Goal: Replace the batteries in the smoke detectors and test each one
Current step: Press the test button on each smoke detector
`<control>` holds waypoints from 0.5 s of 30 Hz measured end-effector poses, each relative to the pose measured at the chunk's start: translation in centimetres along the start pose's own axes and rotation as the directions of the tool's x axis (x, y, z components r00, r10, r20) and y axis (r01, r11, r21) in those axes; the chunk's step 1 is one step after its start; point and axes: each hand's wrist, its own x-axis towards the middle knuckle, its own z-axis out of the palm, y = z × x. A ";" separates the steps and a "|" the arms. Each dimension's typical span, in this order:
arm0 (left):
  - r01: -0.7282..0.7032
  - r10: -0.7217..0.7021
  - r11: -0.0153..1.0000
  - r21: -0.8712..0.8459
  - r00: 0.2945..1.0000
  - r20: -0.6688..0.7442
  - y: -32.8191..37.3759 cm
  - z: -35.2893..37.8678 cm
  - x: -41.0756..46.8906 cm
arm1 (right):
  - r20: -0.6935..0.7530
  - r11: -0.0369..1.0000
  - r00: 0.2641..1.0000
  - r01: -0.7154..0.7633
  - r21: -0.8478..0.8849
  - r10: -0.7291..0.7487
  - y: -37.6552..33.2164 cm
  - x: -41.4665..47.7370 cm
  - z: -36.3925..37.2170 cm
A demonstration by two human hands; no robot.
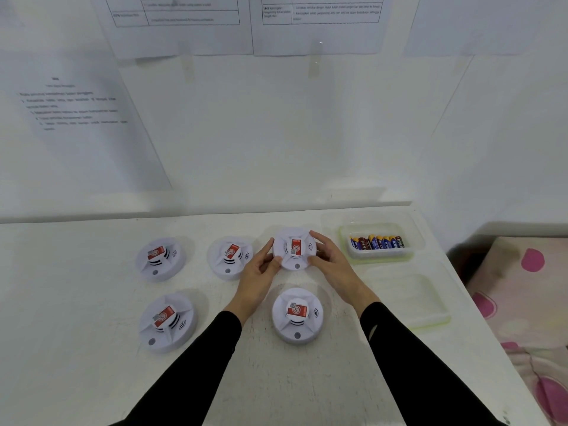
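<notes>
Several round white smoke detectors with red labels lie on a white table [76, 348]. I hold the back right detector [294, 248] between both hands: my left hand [261, 270] grips its left edge and my right hand [330, 261] wraps its right edge. Other detectors lie at back left [160, 259], back middle [230, 256], front left [166, 321] and front middle [296, 315]. A clear tray [378, 256] at the back right holds several batteries [377, 242] lying side by side.
A second clear tray [408, 299], with nothing seen in it, lies in front of the battery tray near the table's right edge. Printed paper sheets [76, 118] hang on the white wall behind. A pink patterned cloth [522, 302] lies to the right of the table.
</notes>
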 end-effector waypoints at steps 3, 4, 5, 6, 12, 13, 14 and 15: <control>-0.004 0.004 1.000 -0.011 1.000 -0.010 0.2 0.1 -0.1 | -0.007 1.000 1.000 0.003 -0.005 -0.003 0.1 0.1 0.0; -0.007 0.007 1.000 -0.010 1.000 -0.011 0.3 0.1 -0.1 | -0.008 1.000 1.000 0.003 -0.008 -0.003 0.1 0.1 0.0; -0.008 0.008 1.000 -0.012 1.000 -0.010 0.4 0.1 -0.2 | -0.009 1.000 1.000 0.004 -0.009 -0.004 0.1 0.1 0.0; -0.009 0.009 1.000 -0.012 1.000 -0.009 0.4 0.2 -0.2 | -0.009 1.000 1.000 0.006 -0.009 -0.006 0.0 0.0 0.0; -0.015 0.015 1.000 -0.003 1.000 -0.009 0.5 0.2 -0.4 | -0.012 1.000 1.000 0.003 0.010 -0.003 -0.3 -0.2 0.2; -0.014 0.014 1.000 -0.003 1.000 -0.010 0.5 0.2 -0.4 | -0.012 1.000 1.000 0.003 0.011 -0.003 -0.3 -0.3 0.2; -0.014 0.014 1.000 -0.001 1.000 -0.010 0.5 0.2 -0.4 | -0.013 1.000 1.000 0.004 0.011 -0.004 -0.3 -0.3 0.2; -0.014 0.014 1.000 -0.001 1.000 -0.010 0.6 0.1 -0.4 | -0.014 1.000 1.000 0.004 0.010 -0.004 -0.3 -0.3 0.2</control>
